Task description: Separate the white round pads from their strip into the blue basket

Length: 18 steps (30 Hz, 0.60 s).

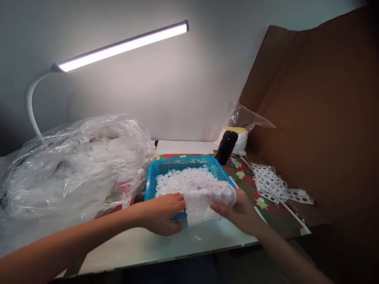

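A blue plastic basket (152,173) full of small round white plastic pieces (183,179) stands in front of me. My left hand (166,213) is closed at its near side, with a bit of blue rim between thumb and fingers. Over the basket's near right part, my right hand (241,213) grips a bundle of translucent white plastic with round ring shapes (216,193). Motion blurs this bundle, and it hides part of the basket and the pieces. Its left end is right beside my left fingertips; whether they touch it I cannot tell.
A large clear plastic bag (74,169) of white pieces fills the left. Behind the basket stand a black bottle-like object (226,148) and a smaller clear bag (241,144). White ring-holed strips (269,183) lie at right, by a cardboard wall (319,118). A lit lamp (124,46) hangs above.
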Each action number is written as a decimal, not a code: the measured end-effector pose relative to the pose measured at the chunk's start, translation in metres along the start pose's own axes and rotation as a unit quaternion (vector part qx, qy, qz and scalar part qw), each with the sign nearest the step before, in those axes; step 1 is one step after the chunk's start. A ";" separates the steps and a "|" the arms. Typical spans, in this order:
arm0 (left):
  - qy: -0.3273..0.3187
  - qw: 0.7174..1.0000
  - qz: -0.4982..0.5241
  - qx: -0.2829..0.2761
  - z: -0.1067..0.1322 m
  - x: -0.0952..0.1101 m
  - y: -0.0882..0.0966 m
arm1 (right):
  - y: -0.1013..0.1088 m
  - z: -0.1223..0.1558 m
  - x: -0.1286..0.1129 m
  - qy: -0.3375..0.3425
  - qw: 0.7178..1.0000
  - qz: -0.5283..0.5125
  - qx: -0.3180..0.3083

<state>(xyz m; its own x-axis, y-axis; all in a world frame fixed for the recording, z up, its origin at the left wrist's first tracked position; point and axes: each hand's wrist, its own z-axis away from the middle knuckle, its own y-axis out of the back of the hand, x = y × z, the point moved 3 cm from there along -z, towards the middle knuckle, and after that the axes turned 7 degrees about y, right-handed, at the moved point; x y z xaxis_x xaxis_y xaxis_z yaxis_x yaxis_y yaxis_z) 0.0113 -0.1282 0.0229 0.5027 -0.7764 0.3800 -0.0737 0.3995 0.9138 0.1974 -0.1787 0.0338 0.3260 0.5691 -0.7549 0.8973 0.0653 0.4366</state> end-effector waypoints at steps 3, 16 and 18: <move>0.051 0.971 0.223 -0.068 -0.001 -0.015 0.019 | 0.006 -0.029 0.008 -0.045 0.995 -0.081 -0.040; 0.078 0.928 0.312 0.187 -0.050 -0.082 0.067 | 0.006 -0.105 0.065 -0.110 0.975 -0.102 -0.166; 0.035 0.949 0.222 0.223 -0.056 -0.088 0.067 | 0.010 -0.115 0.075 -0.091 0.978 -0.070 -0.173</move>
<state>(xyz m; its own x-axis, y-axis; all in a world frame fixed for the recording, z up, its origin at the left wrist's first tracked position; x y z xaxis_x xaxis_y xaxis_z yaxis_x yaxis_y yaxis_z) 0.0100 -0.0059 0.0427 0.3915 -0.5397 0.7453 -0.6408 0.4214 0.6417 0.1961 -0.0410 0.0380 0.2831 0.3815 -0.8799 0.7928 0.4233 0.4386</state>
